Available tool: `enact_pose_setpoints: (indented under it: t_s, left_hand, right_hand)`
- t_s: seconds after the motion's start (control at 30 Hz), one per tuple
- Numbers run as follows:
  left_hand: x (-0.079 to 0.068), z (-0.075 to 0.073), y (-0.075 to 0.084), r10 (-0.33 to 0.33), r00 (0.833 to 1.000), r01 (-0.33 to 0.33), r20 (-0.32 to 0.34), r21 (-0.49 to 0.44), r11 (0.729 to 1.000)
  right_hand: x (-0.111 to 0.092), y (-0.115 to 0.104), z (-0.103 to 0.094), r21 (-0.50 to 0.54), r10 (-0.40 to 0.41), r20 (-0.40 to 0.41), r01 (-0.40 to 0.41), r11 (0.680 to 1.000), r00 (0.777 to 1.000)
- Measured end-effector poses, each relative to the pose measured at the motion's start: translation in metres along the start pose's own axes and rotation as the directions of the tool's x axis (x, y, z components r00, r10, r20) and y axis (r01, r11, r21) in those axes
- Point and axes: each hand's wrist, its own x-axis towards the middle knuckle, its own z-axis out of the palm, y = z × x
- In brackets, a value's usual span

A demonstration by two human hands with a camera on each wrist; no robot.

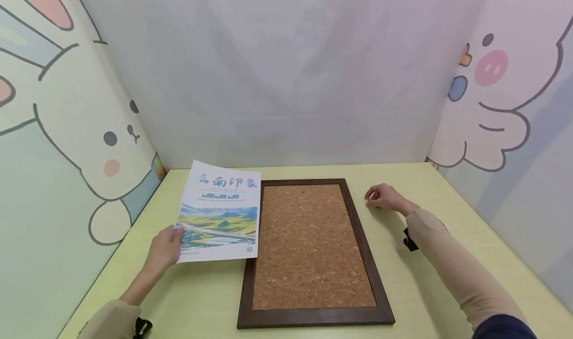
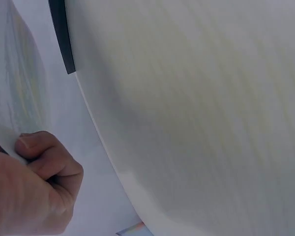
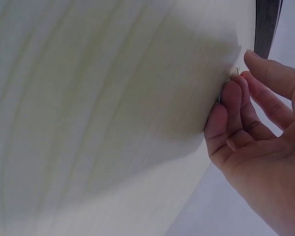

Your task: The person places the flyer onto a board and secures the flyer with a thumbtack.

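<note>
My left hand [image 1: 164, 249] grips a printed poster [image 1: 219, 214] by its lower left edge, thumb on the printed side. The sheet has blue Chinese lettering above a green and yellow landscape, and it overlaps the left side of a cork board [image 1: 311, 244] in a dark wooden frame. Right of the board, my right hand [image 1: 387, 198] is low over the tabletop. In the right wrist view its fingers are bent, with the thumb apart from them. Small pins [image 3: 237, 72], one with a bit of red, show right at the fingertips, partly hidden by them.
The pale yellow-green table [image 1: 434, 279] meets a grey-white curtain-like wall [image 1: 286, 80] at the back. Side panels carry cartoon drawings, a rabbit [image 1: 85, 145] on the left and a pale animal [image 1: 515, 90] on the right.
</note>
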Motion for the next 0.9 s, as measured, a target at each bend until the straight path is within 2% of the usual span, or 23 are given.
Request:
enact_pose_setpoints:
  t_s: [0.53, 0.9]
  left_hand:
    - [-0.002, 0.027, 0.039, 0.064, 0.998, -0.062, 0.017, -0.094, 0.994]
    - [-0.001, 0.047, 0.058, 0.087, 0.996, -0.081, 0.025, -0.165, 0.983]
  right_hand:
    - [-0.002, 0.0, -0.001, 0.003, 0.013, -0.001, -0.013, 1.0, 1.0]
    - [-0.001, -0.001, -0.001, 0.017, 0.026, 0.004, -0.026, 1.0, 1.0]
